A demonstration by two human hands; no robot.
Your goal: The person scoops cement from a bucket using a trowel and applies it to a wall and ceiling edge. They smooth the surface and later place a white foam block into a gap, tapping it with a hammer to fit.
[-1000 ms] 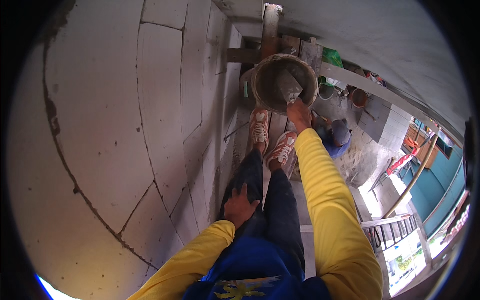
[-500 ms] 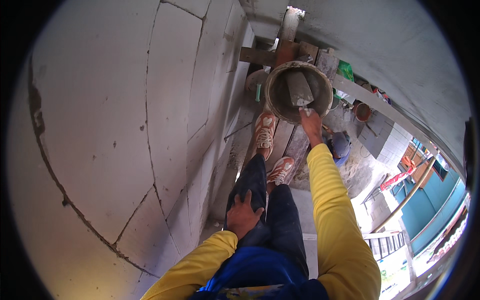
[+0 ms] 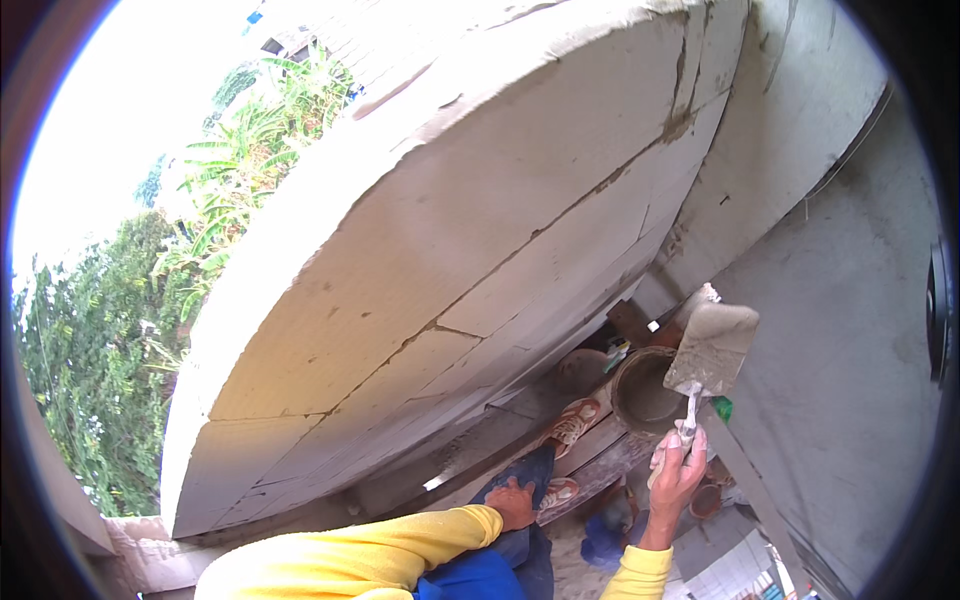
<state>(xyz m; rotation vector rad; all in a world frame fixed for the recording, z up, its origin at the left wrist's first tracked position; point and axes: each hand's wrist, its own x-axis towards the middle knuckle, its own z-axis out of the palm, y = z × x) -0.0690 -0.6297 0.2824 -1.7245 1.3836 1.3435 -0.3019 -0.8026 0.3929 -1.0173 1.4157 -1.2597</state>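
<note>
Clasping a grey, mortar-smeared rectangular trowel (image 3: pixel 712 352) by its handle, the right hand (image 3: pixel 678 472) holds its blade at two o'clock from the round, mortar-crusted bucket (image 3: pixel 622 403); the left hand (image 3: pixel 512 504) rests spread on a dark-trousered leg (image 3: pixel 538 467).

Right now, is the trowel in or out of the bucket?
Out: the right hand holds up the trowel, which hides part of the bucket.

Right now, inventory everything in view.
trowel: 1, grey, in right hand
bucket: 1, grey, on planks
planks: several, grey, underfoot
wall: 1, pale, left of planks
plants: uncounted, green, beyond wall
worker: 1, blue, lower down
small bucket: 1, brown, lower right
unclear item: 1, green, right of bucket
left hand: 1, bare, on trousers
right hand: 1, bare, on trowel
sleeves: 2, yellow, bottom
shirt: 1, blue, bottom
trousers: 1, dark, lower centre
shoes: 2, orange, on planks
</note>
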